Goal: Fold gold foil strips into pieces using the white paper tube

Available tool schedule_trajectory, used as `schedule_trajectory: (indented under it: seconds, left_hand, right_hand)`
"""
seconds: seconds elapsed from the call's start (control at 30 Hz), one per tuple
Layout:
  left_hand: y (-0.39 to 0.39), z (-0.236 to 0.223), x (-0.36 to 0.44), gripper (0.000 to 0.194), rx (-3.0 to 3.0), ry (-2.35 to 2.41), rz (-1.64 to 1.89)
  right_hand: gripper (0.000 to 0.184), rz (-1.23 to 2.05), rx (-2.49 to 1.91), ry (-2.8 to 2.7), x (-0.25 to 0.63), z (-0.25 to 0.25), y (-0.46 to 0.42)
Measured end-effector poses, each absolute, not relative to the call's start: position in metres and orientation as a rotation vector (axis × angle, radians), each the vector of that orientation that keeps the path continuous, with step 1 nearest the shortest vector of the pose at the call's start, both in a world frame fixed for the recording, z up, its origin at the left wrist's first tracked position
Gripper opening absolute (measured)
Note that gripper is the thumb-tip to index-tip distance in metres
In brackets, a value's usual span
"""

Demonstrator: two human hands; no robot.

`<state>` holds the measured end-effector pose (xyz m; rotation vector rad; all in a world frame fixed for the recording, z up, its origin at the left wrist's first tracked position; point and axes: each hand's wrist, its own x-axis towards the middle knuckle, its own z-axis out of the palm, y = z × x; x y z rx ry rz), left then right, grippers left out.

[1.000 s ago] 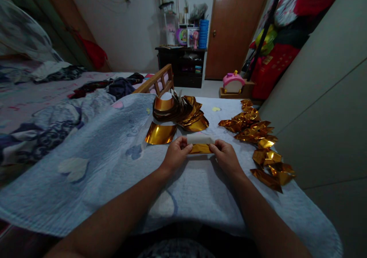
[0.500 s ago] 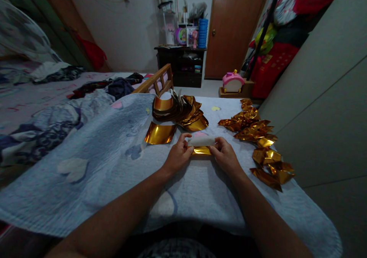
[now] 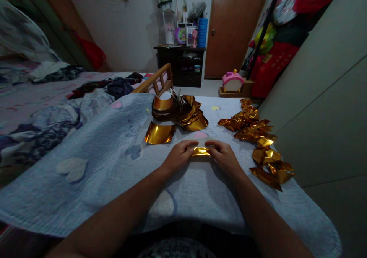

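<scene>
Between my two hands is a sheet of gold foil paper (image 3: pixel 201 151), its near edge turned up as a shiny gold band with a pale strip beyond it. My left hand (image 3: pixel 181 153) pinches the left end, and my right hand (image 3: pixel 223 154) pinches the right end, thumbs on the gold. Past my left hand lies a single curved gold sheet (image 3: pixel 160 133). Behind that sits a fanned stack of gold foil sheets (image 3: pixel 174 110). Off to the right, several folded gold foil pieces (image 3: pixel 254 129) lie in a loose row.
Everything rests on a pale blue quilted cover (image 3: pixel 109 166) with heart patterns. At its far left edge stands a wooden rail (image 3: pixel 153 80). A tall pale cabinet (image 3: pixel 323 108) borders the right side. Beyond are a dark shelf unit (image 3: pixel 180 66) and a pink toy (image 3: pixel 233 82) on a box.
The pale far part of the held sheet has come down lower, and the fingers of both my hands have curled further over it. The stack and folded pieces stay put.
</scene>
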<state>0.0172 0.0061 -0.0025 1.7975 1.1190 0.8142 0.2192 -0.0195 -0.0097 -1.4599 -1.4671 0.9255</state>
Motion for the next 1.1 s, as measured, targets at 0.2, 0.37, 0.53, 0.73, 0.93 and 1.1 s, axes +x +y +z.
schedule_trajectory:
  seconds: [0.2,0.37,0.53,0.73,0.93,1.1]
  left_hand:
    - [0.0,0.0,0.021,0.037,2.198,1.355,0.439]
    - [-0.001,0.002,0.021,0.037,2.249,1.42,0.4]
    - [-0.001,0.001,0.022,0.033,2.253,1.411,0.432]
    - [-0.004,-0.007,0.023,0.03,2.394,1.531,0.416]
    - [-0.001,-0.012,0.022,0.032,2.461,1.482,0.615]
    - [0.008,-0.021,0.02,0.025,2.591,1.096,0.63]
  right_hand:
    - [0.034,0.655,-1.691,-1.84,0.216,-0.01,-0.02]
    - [0.034,0.615,-1.764,-1.887,0.215,-0.004,-0.022]
    - [0.033,0.575,-1.805,-1.879,0.215,-0.002,-0.023]
    - [0.03,0.465,-1.911,-1.984,0.213,-0.005,-0.024]
    - [0.029,0.382,-1.992,-2.045,0.21,-0.002,-0.026]
    - [0.029,0.284,-2.043,-2.008,0.209,-0.003,-0.027]
